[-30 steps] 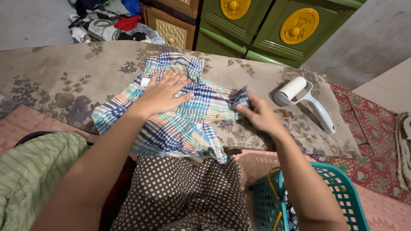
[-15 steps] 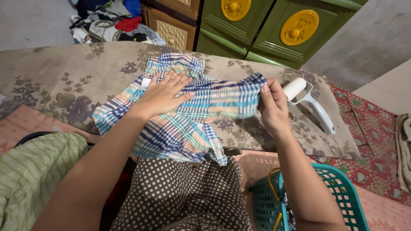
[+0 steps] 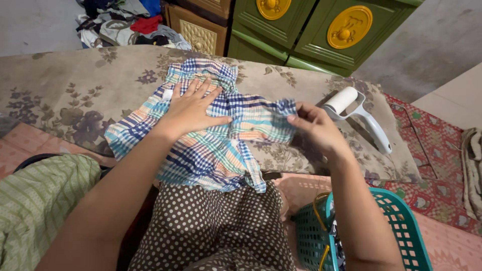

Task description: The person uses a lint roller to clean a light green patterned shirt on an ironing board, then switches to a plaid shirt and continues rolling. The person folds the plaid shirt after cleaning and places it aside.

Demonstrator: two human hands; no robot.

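A small plaid shirt (image 3: 211,150) in blue, green and orange checks lies spread on the floral-covered ironing board (image 3: 75,85). My left hand (image 3: 193,108) presses flat on the middle of the shirt, fingers apart. My right hand (image 3: 314,125) pinches the edge of the shirt's right sleeve (image 3: 266,120) and holds it stretched out to the right, just above the board.
A white lint roller (image 3: 359,115) lies on the board right of my right hand. A teal plastic basket (image 3: 396,226) stands on the floor at lower right. Green cabinets (image 3: 321,30) and a pile of clothes (image 3: 125,25) are behind the board.
My right hand pulled the sleeve out to the right, then drew back a little leftward and lowered it. My left hand stayed pressed on the shirt.
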